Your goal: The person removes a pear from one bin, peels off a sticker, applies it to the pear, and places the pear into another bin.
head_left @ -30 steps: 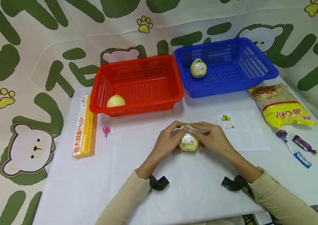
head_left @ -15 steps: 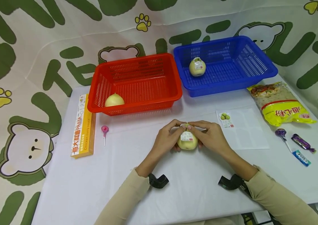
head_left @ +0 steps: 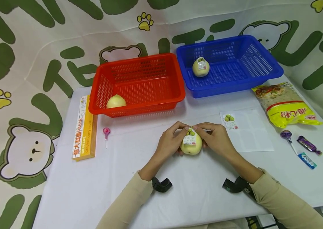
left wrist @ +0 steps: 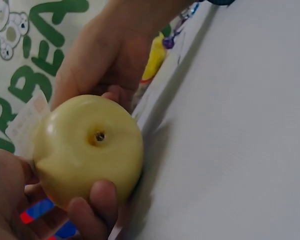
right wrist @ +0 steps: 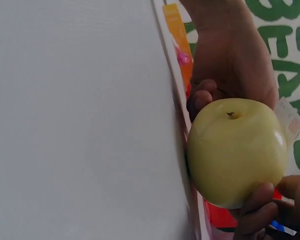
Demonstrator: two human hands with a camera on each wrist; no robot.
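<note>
A pale yellow apple [head_left: 191, 145] with a white label [head_left: 190, 138] on top stands on the white table [head_left: 92, 178] in front of me. My left hand [head_left: 170, 140] grips its left side and my right hand [head_left: 215, 137] grips its right side, fingertips of both meeting at the label. In the left wrist view the apple [left wrist: 87, 150] shows its stem dimple, with my left fingers [left wrist: 92, 210] curled under it. The right wrist view shows the apple [right wrist: 237, 150] between both hands.
A red basket [head_left: 138, 84] holds a plain apple [head_left: 116, 101]. The blue basket [head_left: 230, 63] holds a labelled apple [head_left: 200, 67]. A label sheet [head_left: 245, 130] lies to the right, then a yellow noodle bag [head_left: 285, 105], a purple lollipop [head_left: 287, 137] and candies. A pasta box [head_left: 84, 127] and pink lollipop [head_left: 106, 133] lie at the left.
Both hands stayed on the apple. The label now lies flatter on the apple's top, with its green fruit picture showing between the fingertips.
</note>
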